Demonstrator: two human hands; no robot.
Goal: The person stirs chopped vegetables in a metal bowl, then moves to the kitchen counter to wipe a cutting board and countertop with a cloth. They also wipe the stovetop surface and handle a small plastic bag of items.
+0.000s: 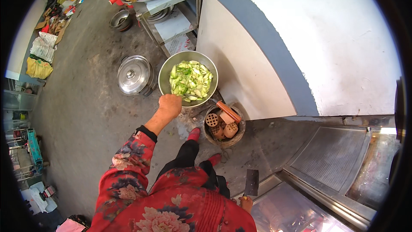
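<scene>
My left hand (170, 106) is closed at the near rim of a deep wok (164, 74). From its fingers a metal utensil (191, 96) reaches into the food; its handle is hidden in the fist. Sliced green vegetable pieces (191, 79) fill the wok's middle. The wok's wooden handle (228, 111) points towards the lower right, with no hand on it. Low at my right side, my right hand (246, 203) grips a cleaver (252, 182), its dark rectangular blade pointing away from me.
Below the wok handle stands a bucket (208, 137) of honeycomb coal briquettes (230, 130). A lidded steel pot (132, 75) sits left of the wok. Beyond are a metal shelf (172, 27) and another pot (120, 20). A pale board (235, 58) leans at the wall; a metal-framed counter (328, 158) is right.
</scene>
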